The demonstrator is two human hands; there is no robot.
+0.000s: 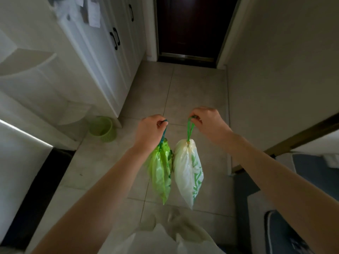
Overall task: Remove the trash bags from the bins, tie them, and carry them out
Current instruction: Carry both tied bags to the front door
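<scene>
My left hand (149,131) grips the dark blue drawstring of a translucent green trash bag (161,171), which hangs closed below it. My right hand (207,121) pinches the green drawstring loop of a white trash bag (187,173) with green print, also drawn shut and hanging. The two bags dangle side by side above the tiled floor, almost touching. A small green bin (102,128) stands on the floor to the left, with no bag visible in it.
A dark brown door (192,26) is straight ahead at the end of a short tiled hallway. White cabinets (102,57) line the left side and a plain wall (275,70) the right. A doorway with a dark mat (256,189) opens at lower right.
</scene>
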